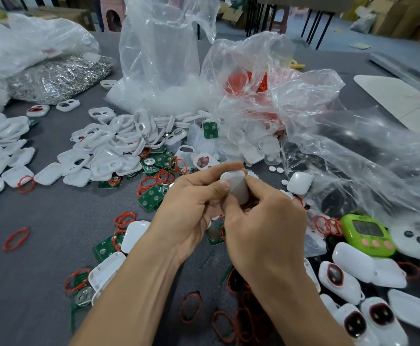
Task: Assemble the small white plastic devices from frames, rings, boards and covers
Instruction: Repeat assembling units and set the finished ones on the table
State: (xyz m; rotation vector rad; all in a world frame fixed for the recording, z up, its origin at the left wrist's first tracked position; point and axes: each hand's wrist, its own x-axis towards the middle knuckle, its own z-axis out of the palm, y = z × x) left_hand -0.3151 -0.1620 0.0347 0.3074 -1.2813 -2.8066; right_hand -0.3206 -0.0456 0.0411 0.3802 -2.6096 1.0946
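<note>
Both my hands hold one small white plastic device (236, 186) above the middle of the grey table (41, 283). My left hand (191, 208) grips its left side, thumb lying over the top edge. My right hand (261, 221) pinches its right side with thumb and fingers. Behind the hands lies a heap of white frames (119, 143), with green boards (151, 198) and red rings (124, 219) scattered in front of it. White covers (19, 174) lie at the left. Finished white devices (338, 280) with dark windows sit at the lower right.
Clear plastic bags (323, 136) of parts rise behind the heap. A bag of shiny metal pieces (59, 78) lies at the back left. A green timer (368, 233) stands at the right. More red rings (243, 320) lie near the front edge.
</note>
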